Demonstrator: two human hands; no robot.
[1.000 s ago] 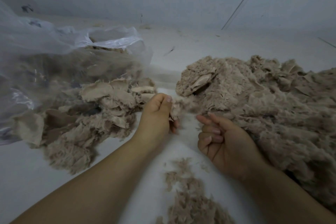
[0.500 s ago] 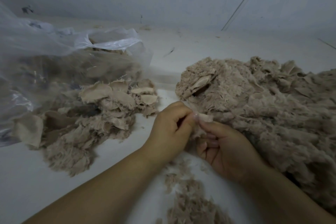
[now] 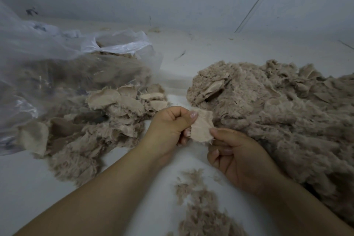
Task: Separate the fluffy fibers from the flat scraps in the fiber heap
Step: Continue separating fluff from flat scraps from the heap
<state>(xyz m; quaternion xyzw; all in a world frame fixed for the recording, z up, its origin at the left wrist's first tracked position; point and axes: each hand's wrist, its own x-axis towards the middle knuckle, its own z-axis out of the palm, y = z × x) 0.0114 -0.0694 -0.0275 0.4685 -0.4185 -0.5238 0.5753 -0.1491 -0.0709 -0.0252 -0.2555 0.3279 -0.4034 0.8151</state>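
Both hands on one flat scrap (image 3: 202, 127), held up between them just in front of the big fiber heap (image 3: 277, 113). My left hand (image 3: 168, 126) is curled into a loose fist, thumb pressed over the scrap's left edge, pinching it against the fingers underneath. My right hand (image 3: 239, 157) takes the lower right corner; thumb tip sits on the cloth, the other fingers curl under, and I cannot tell how many of them touch it. The scrap shows its smooth woven backing toward me, frayed along the bottom, a little fringe by my left fingers.

Step in hand, as I judge it: stripping or checking this one piece before sorting it. Little fluff shows on the visible face; the far face is hidden.

Outward: a loose drift of fluffy fibers (image 3: 199, 207) lies on the white surface (image 3: 28, 197) below my wrists. To the left, a pile of scraps (image 3: 115, 105) with the same pale backing spills from beside a clear plastic bag (image 3: 57, 63), which holds more brown material. The heap on the right is large, with flat pieces poking out of it.

Next move likely calls for releasing one pinch and carrying the scrap left to that pile, then reaching back into the heap. Most of the sorting seems ahead.
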